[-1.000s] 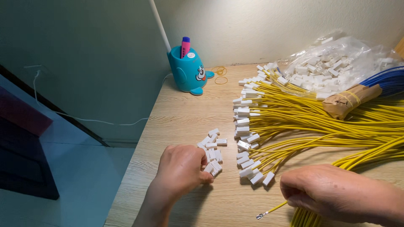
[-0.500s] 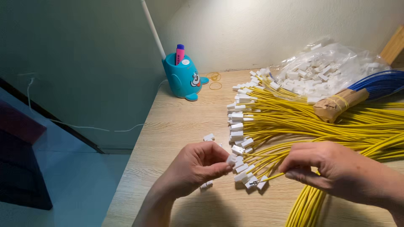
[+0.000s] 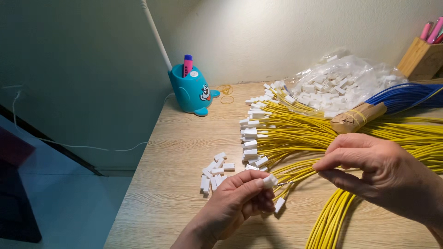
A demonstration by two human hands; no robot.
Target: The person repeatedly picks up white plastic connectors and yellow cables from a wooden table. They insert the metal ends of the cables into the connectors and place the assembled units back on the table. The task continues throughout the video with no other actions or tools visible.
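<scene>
Pinching a white connector housing [image 3: 270, 180] in the left hand [image 3: 240, 203] over the wooden table [image 3: 184, 152], right hand [image 3: 383, 173] closed on a yellow wire [image 3: 300, 176] whose bare metal tip nearly touches it: keep tip square to the opening.

From my feed the desk [image 3: 184, 152] is brightly and warmly lit from above, soft shadows pooling just under my left hand [image 3: 240, 196] and right hand [image 3: 378, 173]. Everything near the fingers is sharp; the floor [image 3: 60, 193] far left of them falls dim and bluish.
</scene>
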